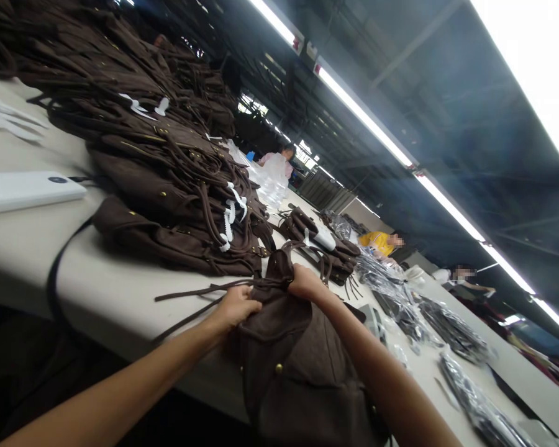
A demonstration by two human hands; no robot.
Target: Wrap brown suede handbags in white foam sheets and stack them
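Observation:
A dark brown fabric bag (302,366) with brass-coloured studs hangs at the table's front edge, its gathered top resting near the tabletop. My left hand (236,305) is closed on the left side of the bag's top, thumb over the fabric. On the right side of the same top, my right hand (305,282) grips the cloth with its fingers curled in. Two thin brown cords (186,294) stretch leftward from the bag's neck across the table. Just beyond my hands lies a stack of similar brown bags (181,242) with white tags.
The long white table (116,279) runs away to the right. A white device (28,191) and white gloves (9,118) lie at left. Plastic-wrapped bags (456,329) lie at right. People, one in a yellow top (375,241), are farther back.

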